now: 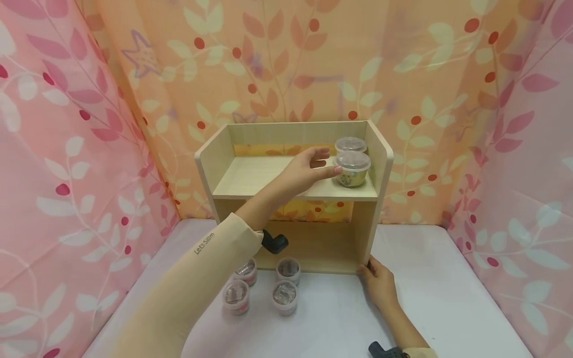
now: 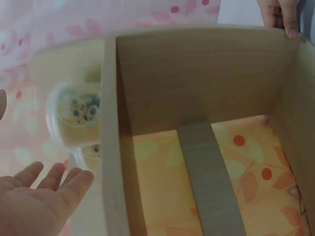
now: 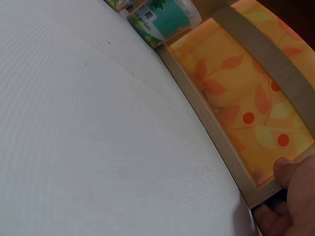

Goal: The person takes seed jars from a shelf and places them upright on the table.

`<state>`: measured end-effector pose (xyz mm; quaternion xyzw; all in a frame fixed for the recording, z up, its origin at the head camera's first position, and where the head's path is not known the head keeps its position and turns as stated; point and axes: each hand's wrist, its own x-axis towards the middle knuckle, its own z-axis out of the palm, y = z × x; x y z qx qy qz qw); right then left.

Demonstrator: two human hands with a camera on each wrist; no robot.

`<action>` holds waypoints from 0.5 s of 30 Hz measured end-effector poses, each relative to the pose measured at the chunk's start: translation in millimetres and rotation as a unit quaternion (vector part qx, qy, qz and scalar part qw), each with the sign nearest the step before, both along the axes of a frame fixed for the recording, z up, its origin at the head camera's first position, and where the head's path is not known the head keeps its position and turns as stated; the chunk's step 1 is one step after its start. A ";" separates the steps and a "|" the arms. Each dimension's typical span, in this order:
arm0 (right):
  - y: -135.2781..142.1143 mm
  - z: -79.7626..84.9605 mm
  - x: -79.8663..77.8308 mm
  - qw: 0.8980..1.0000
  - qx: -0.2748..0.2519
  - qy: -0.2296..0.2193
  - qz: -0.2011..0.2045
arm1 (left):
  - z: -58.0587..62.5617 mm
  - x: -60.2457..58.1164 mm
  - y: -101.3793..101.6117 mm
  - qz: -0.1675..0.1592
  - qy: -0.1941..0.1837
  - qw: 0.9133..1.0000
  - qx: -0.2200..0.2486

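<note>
A two-tier pale wooden shelf (image 1: 378,209) stands on the white-covered table. On its upper board, at the right end, are two clear-lidded tubs: a front tub (image 1: 352,174) with yellowish contents and a rear tub (image 1: 350,144) partly hidden behind it. My left hand (image 1: 306,171) reaches over that board with fingers spread, the thumb tip overlapping the front tub in the head view. In the left wrist view the fingers (image 2: 74,184) are extended and hold nothing. Down at the shelf's lower right corner, my right hand (image 1: 380,283) grips the side panel, thumb on its front edge.
Several lidded tubs (image 1: 284,298) stand in front of the shelf, left of centre; a teal-labelled tub (image 3: 165,19) shows in the right wrist view. Patterned curtains (image 1: 286,59) enclose the back and both sides. White table surface (image 1: 429,278) extends right of the shelf.
</note>
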<state>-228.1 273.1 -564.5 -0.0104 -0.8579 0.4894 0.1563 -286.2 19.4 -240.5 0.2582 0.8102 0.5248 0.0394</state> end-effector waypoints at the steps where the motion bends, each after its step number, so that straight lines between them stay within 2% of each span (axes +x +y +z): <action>1: 0.3 -0.2 -0.4 1.000 0.001 0.001 0.001 | -0.6 -4.0 2.6 0.002 -0.004 1.000 0.001; 4: 1.0 -0.8 -1.4 1.000 0.007 0.002 0.003 | -1.6 -15.9 9.7 0.006 -0.011 1.000 0.003; 9: 1.7 -1.6 -1.0 1.000 0.009 -0.007 0.009 | -4.3 -32.1 17.7 -0.016 -0.026 0.999 0.021; 15: 0.8 -0.8 0.0 1.000 0.003 -0.018 0.018 | -10.5 -41.5 24.1 -0.043 -0.064 0.996 0.047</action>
